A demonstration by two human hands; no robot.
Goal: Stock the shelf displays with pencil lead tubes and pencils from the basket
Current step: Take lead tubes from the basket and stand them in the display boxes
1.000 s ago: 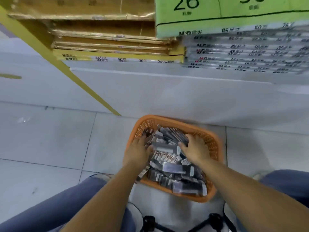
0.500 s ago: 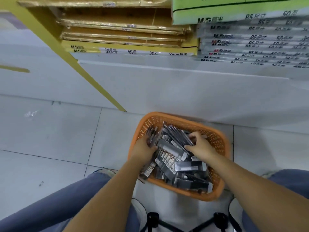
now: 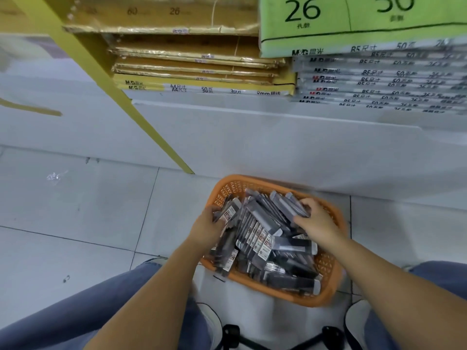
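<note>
An orange plastic basket [image 3: 328,274] sits on the floor between my knees, heaped with several grey and black packs of pencil lead tubes [image 3: 262,238]. My left hand [image 3: 206,227] is at the basket's left side, its fingers curled round a few packs [image 3: 231,210] with white labels. My right hand [image 3: 317,221] is at the back right of the heap and grips a bundle of grey packs [image 3: 288,205] that stick up towards the shelf.
The white shelf base [image 3: 278,147] rises just behind the basket. Stacks of yellow notebooks [image 3: 202,72] and grey and green notebooks [image 3: 379,79] lie on it. A yellow upright [image 3: 126,97] slants down to the tiled floor [image 3: 75,223]. A black stand [image 3: 278,339] is below.
Both hands have dug further into the heap and closed on packs; the right hand has lifted a bundle towards the basket's back edge. The camera has tilted up slightly.
</note>
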